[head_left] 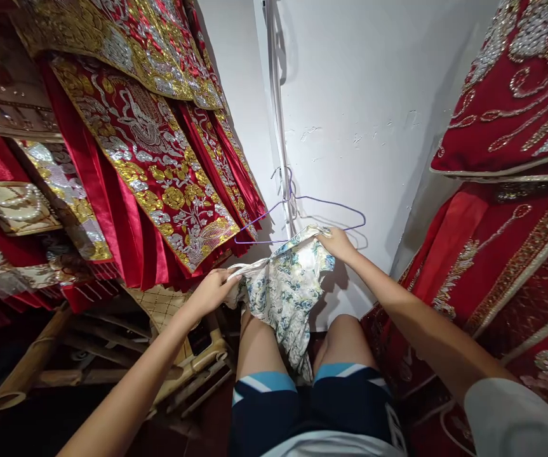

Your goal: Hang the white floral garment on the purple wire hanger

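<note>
A white garment with a blue and green floral print [286, 285] hangs between my two hands, its lower end draping down between my knees. My left hand [216, 291] grips its edge on the left. On the other side, my right hand [336, 245] is closed on the garment's upper right edge. Just behind the cloth hangs a purple wire hanger [328, 200], its hook up by a white vertical pole. The right hand is close to the hanger's lower bar; whether they touch I cannot tell.
Red costumes with gold and silver embroidery [159, 171] hang on the left. More red beaded garments [502, 241] hang on the right. A bamboo frame [30, 374] stands at lower left. Ahead is a white wall [359, 89] with a vertical white pole [276, 95].
</note>
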{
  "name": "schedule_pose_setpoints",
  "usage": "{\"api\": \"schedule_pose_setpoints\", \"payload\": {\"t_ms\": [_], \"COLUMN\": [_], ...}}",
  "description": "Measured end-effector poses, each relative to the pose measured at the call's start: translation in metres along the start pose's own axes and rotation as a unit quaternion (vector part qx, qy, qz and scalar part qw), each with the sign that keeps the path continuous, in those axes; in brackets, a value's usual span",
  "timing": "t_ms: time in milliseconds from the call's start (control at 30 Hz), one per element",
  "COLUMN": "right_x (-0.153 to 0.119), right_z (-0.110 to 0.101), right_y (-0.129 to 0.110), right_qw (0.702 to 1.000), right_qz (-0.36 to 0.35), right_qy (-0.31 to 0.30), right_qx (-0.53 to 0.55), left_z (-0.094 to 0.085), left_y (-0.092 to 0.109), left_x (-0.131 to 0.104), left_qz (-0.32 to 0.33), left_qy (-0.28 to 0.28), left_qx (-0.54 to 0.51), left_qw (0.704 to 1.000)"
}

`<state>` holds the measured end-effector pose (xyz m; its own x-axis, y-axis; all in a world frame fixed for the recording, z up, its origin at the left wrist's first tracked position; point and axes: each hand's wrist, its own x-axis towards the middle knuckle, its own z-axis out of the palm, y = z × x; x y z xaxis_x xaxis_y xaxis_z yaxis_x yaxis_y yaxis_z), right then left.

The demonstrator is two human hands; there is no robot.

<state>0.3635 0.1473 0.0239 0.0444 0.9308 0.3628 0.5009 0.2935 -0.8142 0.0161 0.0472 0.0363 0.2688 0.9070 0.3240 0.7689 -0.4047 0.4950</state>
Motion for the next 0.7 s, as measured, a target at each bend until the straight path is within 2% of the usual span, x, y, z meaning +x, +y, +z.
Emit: {"api": "schedule_pose_setpoints", "payload": {"t_ms": [133, 300, 400, 533, 633, 700], "right_x": [-0.009, -0.014, -0.017, -0.023, -0.027, -0.029], "right_z": [-0.034, -0.055, -0.053, -0.037, -0.025, -0.023], "right_y": [-0.008, -0.021, -0.024, -0.024, -0.023, -0.021], "right_qw": [0.996, 0.995, 0.997, 1.0, 1.0, 0.999], "right_qz": [-0.029, -0.029, -0.019, 0.0, 0.0, -0.026], "right_qy": [0.06, 0.076, 0.055, 0.029, 0.004, 0.022], "right_qx": [-0.061, -0.064, -0.045, -0.004, 0.019, 0.022], "left_z": [0.008, 0.01, 0.007, 0.006, 0.008, 0.007], "left_y": [0.006, 0.017, 0.03, 0.056, 0.071, 0.074], "left_x": [0.017, 0.056, 0.081, 0.109, 0.123, 0.127], "left_qz": [-0.033, -0.016, 0.023, 0.098, 0.112, 0.096], "left_qy": [-0.018, 0.07, 0.114, 0.163, 0.154, 0.148], "left_qx": [-0.007, 0.019, 0.008, -0.012, -0.002, 0.016], "left_qw": [0.999, 0.997, 0.993, 0.982, 0.982, 0.984]}}
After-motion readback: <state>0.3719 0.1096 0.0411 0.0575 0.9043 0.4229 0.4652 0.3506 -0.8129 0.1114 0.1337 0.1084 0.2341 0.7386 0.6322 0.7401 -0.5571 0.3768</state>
